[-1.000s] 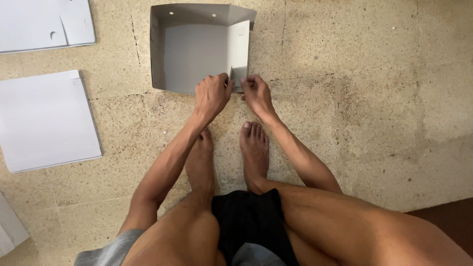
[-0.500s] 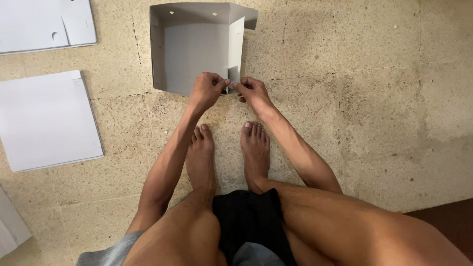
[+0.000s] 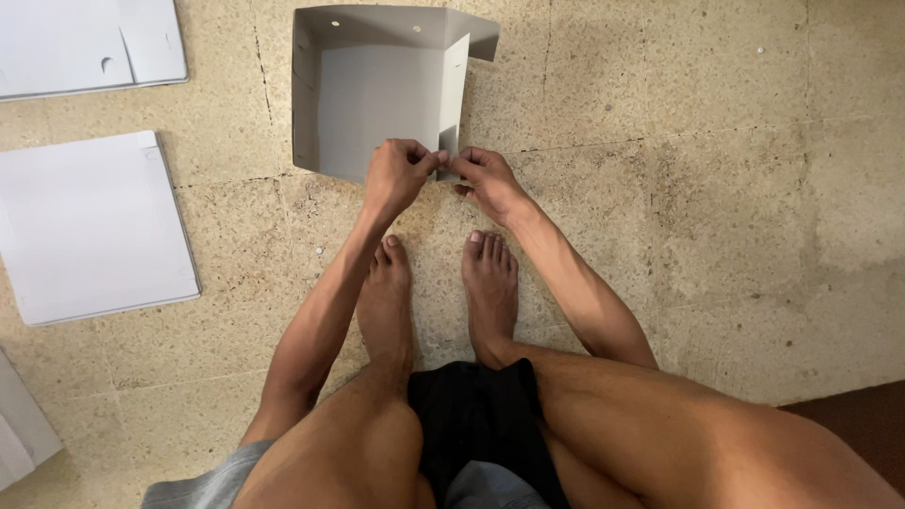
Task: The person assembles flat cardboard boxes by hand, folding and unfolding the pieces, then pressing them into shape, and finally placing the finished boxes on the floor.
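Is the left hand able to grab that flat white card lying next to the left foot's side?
Probably yes. The left hand is busy pinching the grey box, but only bare floor separates it from the flat white card.

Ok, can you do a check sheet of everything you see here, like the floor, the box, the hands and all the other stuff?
Surface: speckled beige stone floor with thin cracks.
Job's things: half-folded grey cardboard box, three walls up, near side open; small tab at its near right corner.
Clutter: flat white cardboard sheets at left, one large, one at the top left, one at the bottom left edge.
Hands: left hand and right hand both pinch the tab, fingers closed.
Cables: nothing seen.
Surroundings: bare feet below the box; dark strip at bottom right.
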